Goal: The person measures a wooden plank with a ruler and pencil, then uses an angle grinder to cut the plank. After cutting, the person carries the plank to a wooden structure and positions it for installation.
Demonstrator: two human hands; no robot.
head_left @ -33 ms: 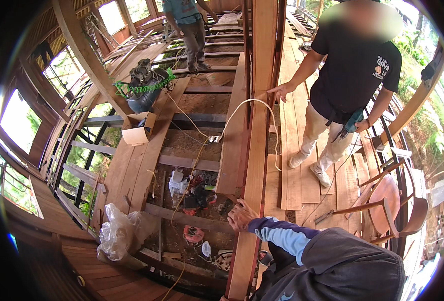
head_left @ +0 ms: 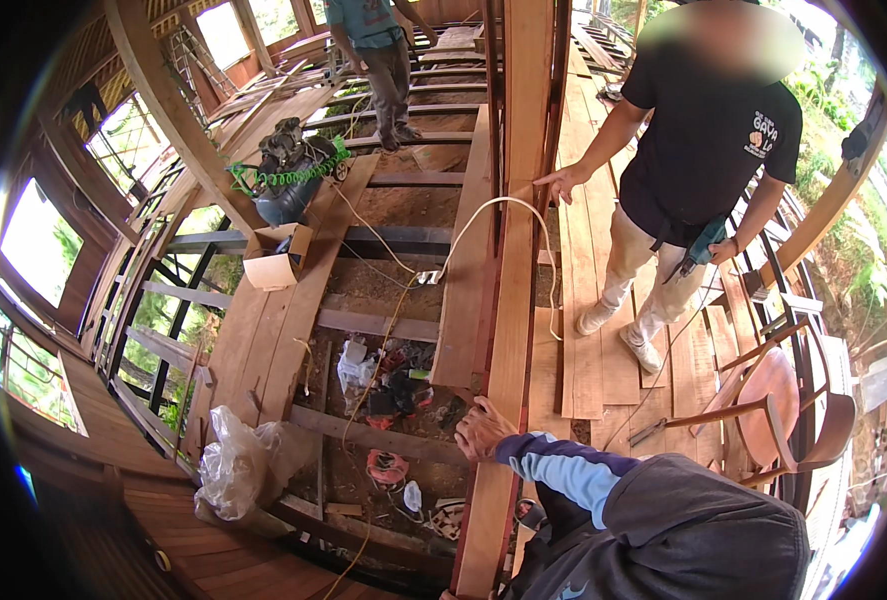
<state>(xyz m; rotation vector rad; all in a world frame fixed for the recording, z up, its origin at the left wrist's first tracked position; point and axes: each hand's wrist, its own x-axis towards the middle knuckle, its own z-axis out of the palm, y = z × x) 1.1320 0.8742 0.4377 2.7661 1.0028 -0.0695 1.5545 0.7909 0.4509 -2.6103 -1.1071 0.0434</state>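
A long brown wooden beam (head_left: 508, 380) runs from the top of the view to the bottom edge, just right of the middle. My right hand (head_left: 483, 430), in a navy and light-blue sleeve, is curled over the beam's left edge. Only a sliver of my left hand (head_left: 447, 596) shows at the bottom edge beside the beam; its fingers are mostly cut off. Past the beam's left side lies a wide plank (head_left: 466, 290). A pale cable (head_left: 498, 200) loops over the beam, joined to a white socket block (head_left: 428, 277).
A person (head_left: 708, 140) in a black shirt stands at right, one hand touching the beam, the other holding a teal drill (head_left: 701, 245). Another person (head_left: 373, 60) stands far back. Open joists (head_left: 378, 322) show soil below. Also there: compressor (head_left: 288, 190), cardboard box (head_left: 275, 262), plastic bag (head_left: 233, 465), wooden chair (head_left: 768, 405).
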